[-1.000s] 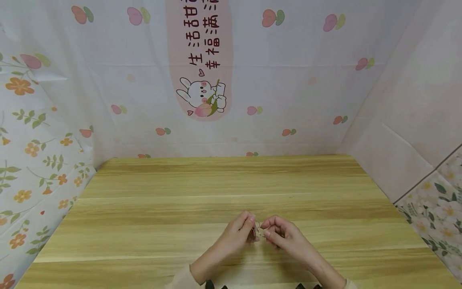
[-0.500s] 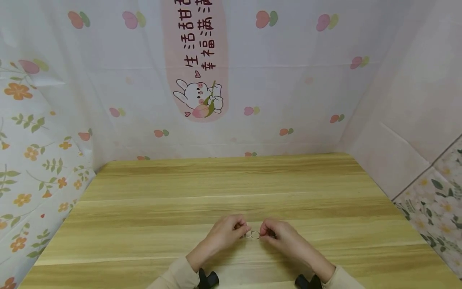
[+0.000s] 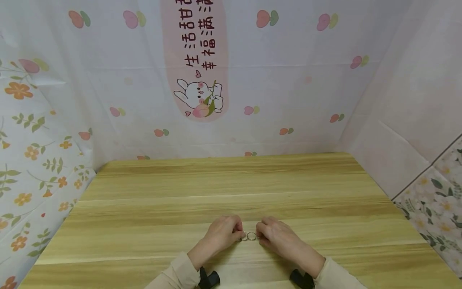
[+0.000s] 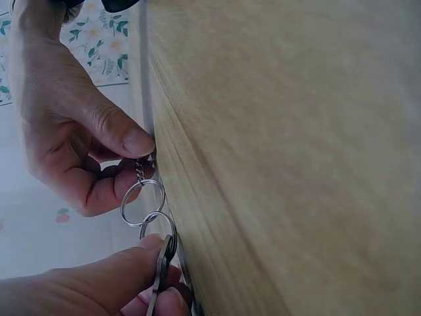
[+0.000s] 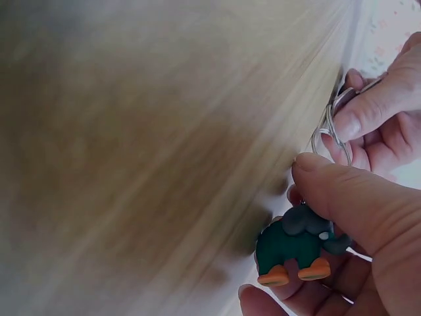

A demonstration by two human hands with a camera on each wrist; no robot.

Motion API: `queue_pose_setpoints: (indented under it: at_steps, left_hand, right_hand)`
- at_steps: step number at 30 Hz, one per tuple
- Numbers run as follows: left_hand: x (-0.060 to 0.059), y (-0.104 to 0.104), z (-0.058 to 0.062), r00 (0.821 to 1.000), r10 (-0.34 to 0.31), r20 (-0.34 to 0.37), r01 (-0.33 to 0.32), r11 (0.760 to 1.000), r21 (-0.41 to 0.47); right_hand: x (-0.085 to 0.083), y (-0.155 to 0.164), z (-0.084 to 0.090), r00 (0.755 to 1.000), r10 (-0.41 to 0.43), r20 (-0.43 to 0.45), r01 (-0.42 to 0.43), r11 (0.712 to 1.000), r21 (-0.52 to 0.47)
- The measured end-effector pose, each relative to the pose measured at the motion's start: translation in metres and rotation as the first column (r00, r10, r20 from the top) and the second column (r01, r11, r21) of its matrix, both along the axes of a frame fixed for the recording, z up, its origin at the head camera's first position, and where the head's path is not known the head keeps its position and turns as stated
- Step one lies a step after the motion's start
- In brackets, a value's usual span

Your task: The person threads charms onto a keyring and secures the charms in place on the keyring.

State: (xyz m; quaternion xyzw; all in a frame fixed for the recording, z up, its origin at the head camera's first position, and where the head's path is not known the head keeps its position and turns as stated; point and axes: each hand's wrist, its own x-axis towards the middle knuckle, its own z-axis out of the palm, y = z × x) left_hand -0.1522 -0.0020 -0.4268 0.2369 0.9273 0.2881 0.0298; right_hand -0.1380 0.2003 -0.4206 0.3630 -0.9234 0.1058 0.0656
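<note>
Low in the middle of the head view, my left hand (image 3: 222,232) and right hand (image 3: 278,235) face each other, with two linked metal rings between them. Between left thumb and fingers I pinch a flat metal key (image 4: 160,273), seen nearly edge-on, which hangs on the smaller ring (image 4: 173,227). My right thumb and forefinger pinch the short chain (image 4: 139,170) of a keychain, whose larger ring (image 4: 164,197) passes through the smaller one. Against my right fingers hangs the keychain's green elephant-like figure (image 5: 289,247) with orange feet. The head view hides key and figure.
Both hands are just above or on the wooden table (image 3: 231,188); I cannot tell which. A patterned cloth (image 3: 296,80) hangs behind it, with more cloth at both sides. Black wrist devices (image 3: 208,278) are strapped under the sleeves.
My hands have turned palm-down and come lower, with the sleeves further into view. The rings have drawn out into a line between them. Over the last half second both hands shifted slightly left.
</note>
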Motion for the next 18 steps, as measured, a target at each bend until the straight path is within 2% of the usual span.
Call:
queue_pose_setpoints:
  at_steps: [8, 13, 18]
  left_hand:
    - [0.002, -0.001, 0.001, 1.000, 0.017, 0.001, -0.017, 1.000, -0.016]
    - [0.006, -0.003, 0.004, 0.999, 0.028, -0.020, -0.029, 0.998, -0.064]
    - [0.009, -0.017, 0.010, 0.997, 0.039, -0.059, -0.046, 0.992, -0.116]
  right_hand:
    - [0.001, 0.004, 0.001, 0.999, -0.029, 0.033, 0.029, 1.000, 0.004]
    - [0.007, 0.010, 0.004, 0.996, -0.049, 0.069, 0.050, 0.999, -0.004]
    - [0.012, 0.023, 0.007, 0.993, -0.096, 0.065, 0.099, 0.994, -0.046]
